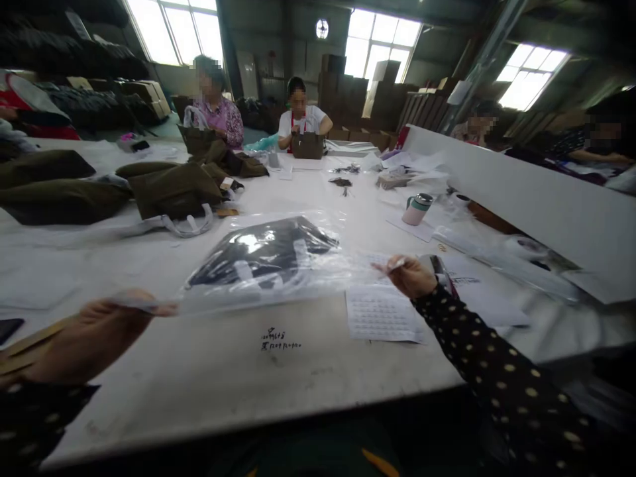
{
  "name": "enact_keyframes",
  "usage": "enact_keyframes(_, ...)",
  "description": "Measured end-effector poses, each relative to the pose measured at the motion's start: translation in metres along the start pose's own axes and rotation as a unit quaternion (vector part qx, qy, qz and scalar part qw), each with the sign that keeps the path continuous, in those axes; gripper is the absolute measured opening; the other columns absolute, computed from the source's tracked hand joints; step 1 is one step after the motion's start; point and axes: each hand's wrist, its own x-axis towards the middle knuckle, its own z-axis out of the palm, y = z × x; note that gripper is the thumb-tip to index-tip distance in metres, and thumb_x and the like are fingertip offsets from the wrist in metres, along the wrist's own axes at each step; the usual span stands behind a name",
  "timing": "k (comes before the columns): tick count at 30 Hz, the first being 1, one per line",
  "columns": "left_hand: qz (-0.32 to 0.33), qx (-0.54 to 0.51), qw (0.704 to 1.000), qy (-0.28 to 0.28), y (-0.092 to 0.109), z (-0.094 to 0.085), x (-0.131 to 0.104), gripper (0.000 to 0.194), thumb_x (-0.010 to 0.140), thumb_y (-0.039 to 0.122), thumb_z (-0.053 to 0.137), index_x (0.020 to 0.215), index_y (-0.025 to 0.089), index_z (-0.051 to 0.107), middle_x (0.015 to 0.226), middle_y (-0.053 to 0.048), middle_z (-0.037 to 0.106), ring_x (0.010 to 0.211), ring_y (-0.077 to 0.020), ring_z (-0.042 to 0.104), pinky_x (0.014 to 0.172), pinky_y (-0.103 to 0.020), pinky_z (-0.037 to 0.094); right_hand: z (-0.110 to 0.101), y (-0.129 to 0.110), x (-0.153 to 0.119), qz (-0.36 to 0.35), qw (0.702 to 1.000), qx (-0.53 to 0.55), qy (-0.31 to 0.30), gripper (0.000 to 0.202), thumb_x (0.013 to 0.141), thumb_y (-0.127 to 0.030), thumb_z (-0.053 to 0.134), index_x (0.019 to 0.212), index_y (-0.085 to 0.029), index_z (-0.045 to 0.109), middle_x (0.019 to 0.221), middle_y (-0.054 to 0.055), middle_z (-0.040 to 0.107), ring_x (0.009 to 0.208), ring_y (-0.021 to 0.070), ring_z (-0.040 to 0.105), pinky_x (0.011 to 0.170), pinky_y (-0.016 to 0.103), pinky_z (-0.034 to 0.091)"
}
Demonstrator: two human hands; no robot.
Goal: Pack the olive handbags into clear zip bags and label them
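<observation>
A clear plastic bag (322,271) stretches between my two hands just over the near part of the table. Inside it lies a dark handbag (271,248) with pale wrapped straps toward me. My left hand (116,318) pinches the plastic's near left corner between thumb and fingers. At the opposite side, my right hand (410,275) grips the near right corner the same way. Under and beside the right hand rests a printed sheet (382,315). Handwriting marks the white tabletop (218,371) in front of me.
Several olive-brown bags (173,189) are heaped at the left. A pink and green cup (416,209) stands right of centre, near plastic rolls (527,248) and a white divider (521,192). Two people (301,122) sit across the table; others are beyond the divider. A phone-like dark object (10,328) lies far left.
</observation>
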Motion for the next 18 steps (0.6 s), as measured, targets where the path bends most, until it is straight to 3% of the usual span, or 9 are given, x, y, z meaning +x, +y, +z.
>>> enact_keyframes(2, -0.044, -0.009, 0.996, -0.076, -0.032, 0.019, -0.026, 0.031, 0.072, 0.048, 0.063, 0.07, 0.017, 0.066, 0.07, -0.002, 0.069, 0.069, -0.0239, 0.066, 0.075, -0.045, 0.053, -0.012, 0.057, -0.033, 0.062, 0.998, -0.019, -0.024, 0.041, 0.054, -0.055, 0.074, 0.056, -0.018, 0.056, 0.054, -0.005, 0.058, 0.054, 0.0114, 0.06, 0.081, 0.039, 0.05)
enact_keyframes(4, -0.08, 0.004, 0.982, -0.171, -0.058, 0.032, -0.047, 0.037, 0.077, 0.051, 0.055, 0.074, 0.016, 0.067, 0.075, -0.006, 0.07, 0.075, -0.0223, 0.065, 0.077, -0.04, 0.052, -0.023, 0.094, -0.064, 0.116, 0.991, -0.032, -0.057, 0.038, 0.06, -0.051, 0.073, 0.055, -0.016, 0.057, 0.053, -0.002, 0.059, 0.051, 0.0124, 0.059, 0.072, 0.037, 0.053)
enact_keyframes(6, -0.097, 0.025, 0.966, -0.237, -0.074, 0.037, -0.063, 0.039, 0.082, 0.05, 0.049, 0.079, 0.015, 0.068, 0.085, -0.008, 0.07, 0.087, -0.0221, 0.064, 0.086, -0.039, 0.047, -0.035, 0.103, -0.088, 0.168, 0.979, -0.044, -0.104, 0.031, 0.063, -0.044, 0.073, 0.062, -0.016, 0.061, 0.058, 0.003, 0.063, 0.057, 0.0162, 0.062, 0.067, 0.037, 0.053)
enact_keyframes(9, -0.083, 0.038, 0.958, -0.27, -0.082, 0.032, -0.077, 0.035, 0.083, 0.046, 0.05, 0.08, 0.017, 0.068, 0.104, -0.01, 0.065, 0.105, -0.0225, 0.056, 0.095, -0.039, 0.04, -0.033, 0.077, -0.105, 0.15, 0.972, -0.075, -0.167, 0.044, 0.068, -0.044, 0.068, 0.104, -0.022, 0.058, 0.109, 0.013, 0.061, 0.1, 0.027, 0.058, 0.083, 0.044, 0.049)
enact_keyframes(10, -0.073, 0.043, 0.958, -0.275, -0.081, 0.03, -0.079, 0.033, 0.083, 0.045, 0.051, 0.08, 0.017, 0.069, 0.106, -0.01, 0.063, 0.106, -0.0223, 0.054, 0.095, -0.038, 0.04, -0.02, 0.066, -0.108, 0.102, 0.975, -0.101, -0.167, 0.052, 0.072, -0.045, 0.065, 0.117, -0.025, 0.049, 0.125, 0.013, 0.05, 0.112, 0.0281, 0.05, 0.089, 0.046, 0.045)
enact_keyframes(12, -0.048, 0.055, 0.952, -0.296, -0.076, 0.024, -0.078, 0.03, 0.082, 0.043, 0.053, 0.08, 0.018, 0.069, 0.104, -0.01, 0.062, 0.104, -0.0214, 0.054, 0.094, -0.038, 0.04, 0.026, 0.049, -0.116, -0.014, 0.966, -0.203, -0.161, 0.068, 0.072, -0.047, 0.064, 0.13, -0.026, 0.036, 0.134, 0.014, 0.038, 0.117, 0.0285, 0.044, 0.094, 0.046, 0.041)
enact_keyframes(15, -0.013, 0.075, 0.937, -0.342, -0.066, 0.017, -0.074, 0.027, 0.08, 0.042, 0.056, 0.083, 0.02, 0.071, 0.096, -0.01, 0.062, 0.1, -0.0207, 0.054, 0.093, -0.038, 0.041, 0.113, 0.06, -0.139, -0.117, 0.887, -0.384, -0.227, 0.11, 0.044, -0.062, 0.075, 0.135, -0.016, 0.032, 0.13, 0.017, 0.042, 0.115, 0.0355, 0.041, 0.098, 0.051, 0.035)
enact_keyframes(16, -0.004, 0.084, 0.93, -0.356, -0.063, 0.015, -0.073, 0.026, 0.08, 0.042, 0.056, 0.083, 0.02, 0.071, 0.094, -0.009, 0.062, 0.1, -0.0205, 0.054, 0.093, -0.038, 0.04, 0.137, 0.073, -0.148, -0.135, 0.863, -0.424, -0.242, 0.112, 0.039, -0.062, 0.076, 0.132, -0.014, 0.036, 0.124, 0.018, 0.047, 0.11, 0.0361, 0.044, 0.095, 0.052, 0.038)
enact_keyframes(18, 0.006, 0.106, 0.918, -0.383, -0.058, 0.013, -0.072, 0.025, 0.082, 0.04, 0.055, 0.084, 0.021, 0.071, 0.089, -0.008, 0.064, 0.099, -0.0201, 0.054, 0.093, -0.038, 0.04, 0.168, 0.104, -0.166, -0.167, 0.818, -0.493, -0.244, 0.081, 0.048, -0.044, 0.08, 0.117, -0.012, 0.052, 0.114, 0.017, 0.055, 0.097, 0.0339, 0.051, 0.082, 0.048, 0.046)
